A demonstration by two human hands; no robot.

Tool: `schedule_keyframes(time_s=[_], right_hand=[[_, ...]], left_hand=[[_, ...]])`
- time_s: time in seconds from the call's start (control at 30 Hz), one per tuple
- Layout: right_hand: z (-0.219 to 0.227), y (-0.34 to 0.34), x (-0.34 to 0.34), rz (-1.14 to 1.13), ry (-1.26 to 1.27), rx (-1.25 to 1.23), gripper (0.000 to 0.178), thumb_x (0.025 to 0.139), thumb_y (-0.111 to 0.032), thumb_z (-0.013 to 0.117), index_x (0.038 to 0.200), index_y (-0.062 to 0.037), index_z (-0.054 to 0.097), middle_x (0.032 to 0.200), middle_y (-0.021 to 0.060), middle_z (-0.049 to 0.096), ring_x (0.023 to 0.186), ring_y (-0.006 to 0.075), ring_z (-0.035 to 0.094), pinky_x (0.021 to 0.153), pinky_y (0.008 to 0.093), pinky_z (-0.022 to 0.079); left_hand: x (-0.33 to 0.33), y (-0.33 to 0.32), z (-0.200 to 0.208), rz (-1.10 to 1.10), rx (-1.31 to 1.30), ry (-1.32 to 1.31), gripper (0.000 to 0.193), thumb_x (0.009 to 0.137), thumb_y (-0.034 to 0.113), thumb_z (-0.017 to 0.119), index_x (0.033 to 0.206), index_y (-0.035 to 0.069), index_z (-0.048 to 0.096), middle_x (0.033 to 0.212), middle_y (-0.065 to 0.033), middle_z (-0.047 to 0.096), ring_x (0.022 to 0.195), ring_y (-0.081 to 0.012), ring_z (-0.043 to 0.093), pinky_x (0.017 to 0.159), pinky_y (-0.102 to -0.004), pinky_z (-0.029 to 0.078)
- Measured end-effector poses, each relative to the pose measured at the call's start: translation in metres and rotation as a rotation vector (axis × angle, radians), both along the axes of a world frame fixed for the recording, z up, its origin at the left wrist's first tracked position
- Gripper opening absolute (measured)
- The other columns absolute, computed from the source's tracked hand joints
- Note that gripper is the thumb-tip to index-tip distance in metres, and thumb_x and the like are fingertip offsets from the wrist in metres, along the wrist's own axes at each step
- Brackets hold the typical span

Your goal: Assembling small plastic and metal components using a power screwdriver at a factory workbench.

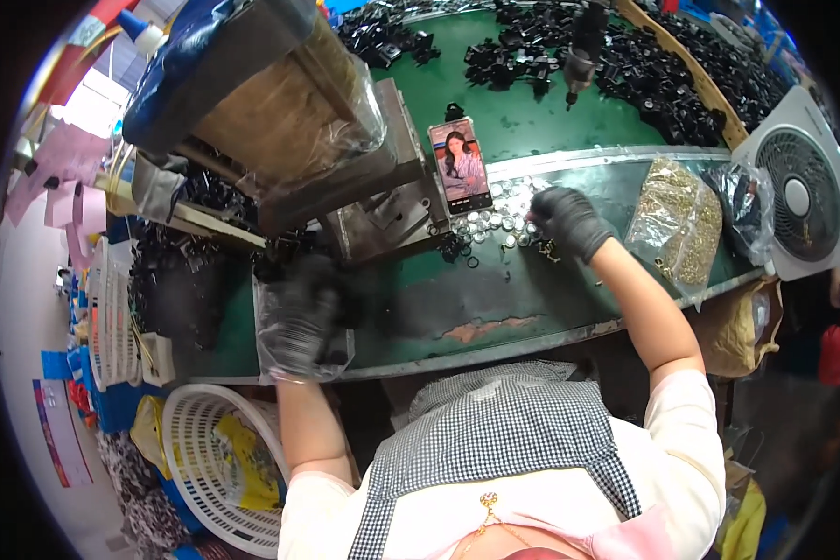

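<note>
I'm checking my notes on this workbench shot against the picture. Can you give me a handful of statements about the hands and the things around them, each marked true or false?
1. Both hands wear black gloves. True: the left hand and the right hand are both gloved in black.
2. The right hand rests on the fan. False: it is at the pile of small silver rings on the green table; the white fan stands apart, at the far right.
3. A phone stands propped just behind the rings. True.
4. The bag of brass-coloured parts lies on the person's left. False: it lies to the right of the right hand.
5. The left hand looks blurred. True: what it holds cannot be told.
</note>
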State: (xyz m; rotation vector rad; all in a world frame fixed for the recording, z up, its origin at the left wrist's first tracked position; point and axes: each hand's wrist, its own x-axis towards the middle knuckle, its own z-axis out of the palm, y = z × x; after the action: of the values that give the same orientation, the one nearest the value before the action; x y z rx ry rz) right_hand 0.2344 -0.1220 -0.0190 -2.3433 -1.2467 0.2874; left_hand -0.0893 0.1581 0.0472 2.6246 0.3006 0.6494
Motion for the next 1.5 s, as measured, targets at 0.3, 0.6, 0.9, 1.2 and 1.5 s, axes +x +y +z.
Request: schedule_keyframes(time_s=[0.3,0.6,0.9,1.2,1.5], right_hand=[[-0.016,0.086,-0.087,0.432,-0.352,-0.074,0.012,0.079,-0.015,0.057,0.082,-0.0084,0.067,0.084,0.0156,0.064,0.080,0.0344,0.064,0.070,0.0440,0.052],[0.014,0.052,-0.092,0.435,-0.060,0.127,0.011,0.073,-0.011,0.064,0.082,-0.0084,0.069,0.081,0.0144,0.066,0.080,0.0320,0.065,0.070,0.0400,0.053],[0.016,0.046,-0.093,0.494,0.275,0.013,0.018,0.076,-0.014,0.070,0.093,-0.0064,0.069,0.087,0.0128,0.068,0.083,0.0307,0.066,0.076,0.0375,0.053],[0.023,0.048,-0.083,0.307,0.765,0.267,0.020,0.076,-0.007,0.071,0.096,-0.0042,0.068,0.091,0.0149,0.069,0.090,0.0294,0.067,0.082,0.0363,0.053],[0.019,0.067,-0.096,0.744,0.004,0.499,0.047,0.076,-0.010,0.072,0.120,-0.0046,0.056,0.118,0.0183,0.061,0.111,0.0365,0.058,0.092,0.0436,0.048]], left_hand=[[0.019,-0.127,-0.046,0.081,-0.293,0.232,0.022,0.074,0.011,0.069,0.094,0.006,0.061,0.111,-0.0144,0.059,0.095,-0.0307,0.062,0.079,-0.0381,0.052],[0.031,-0.129,-0.068,-0.010,-0.305,0.107,0.034,0.069,0.015,0.079,0.095,0.004,0.060,0.107,-0.0154,0.059,0.096,-0.0312,0.060,0.080,-0.0367,0.051],[0.044,-0.131,-0.074,0.069,-0.430,0.018,0.034,0.069,0.014,0.079,0.094,0.002,0.059,0.106,-0.0153,0.059,0.096,-0.0309,0.060,0.080,-0.0360,0.051],[0.043,-0.119,-0.077,0.075,-0.484,-0.008,0.034,0.069,0.013,0.079,0.094,0.002,0.059,0.108,-0.0148,0.059,0.097,-0.0302,0.061,0.082,-0.0354,0.051],[0.043,-0.108,-0.063,0.037,-0.641,-0.040,0.034,0.072,0.011,0.077,0.100,0.002,0.060,0.109,-0.0124,0.060,0.096,-0.0255,0.062,0.079,-0.0342,0.052]])
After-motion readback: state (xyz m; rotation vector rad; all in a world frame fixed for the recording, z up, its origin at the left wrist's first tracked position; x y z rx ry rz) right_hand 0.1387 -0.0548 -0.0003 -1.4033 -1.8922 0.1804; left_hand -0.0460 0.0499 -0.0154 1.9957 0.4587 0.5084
